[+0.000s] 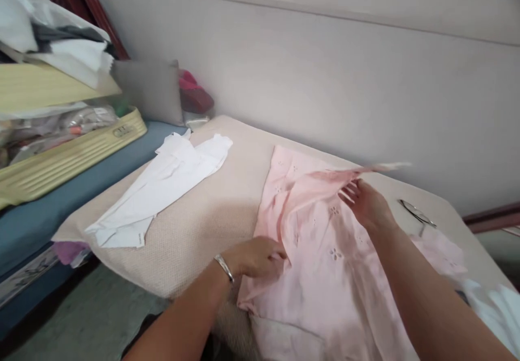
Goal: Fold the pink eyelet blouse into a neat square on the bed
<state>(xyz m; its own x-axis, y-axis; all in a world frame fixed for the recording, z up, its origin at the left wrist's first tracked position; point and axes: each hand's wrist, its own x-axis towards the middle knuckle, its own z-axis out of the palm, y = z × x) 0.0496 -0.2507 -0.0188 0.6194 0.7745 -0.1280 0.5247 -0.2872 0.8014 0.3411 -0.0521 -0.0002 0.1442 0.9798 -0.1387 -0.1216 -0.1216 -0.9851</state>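
A pink garment (317,231) with cut-out flower shapes is spread over the beige cover, partly rumpled. Its exact kind I cannot tell. My left hand (258,258), with a silver bangle at the wrist, is closed on a fold near the garment's left edge. Higher up and to the right, my right hand (365,201) pinches a raised edge of the same cloth, which lifts in a flap toward the wall. Part of the pink cloth is hidden behind my right forearm.
A folded white garment (170,182) lies on the beige cover (203,242) to the left. Eyeglasses (417,213) rest at the right, near another pink cloth (441,253). An open yellow suitcase (73,155), full of things, stands at far left by a grey cushion (150,90). A wall runs behind.
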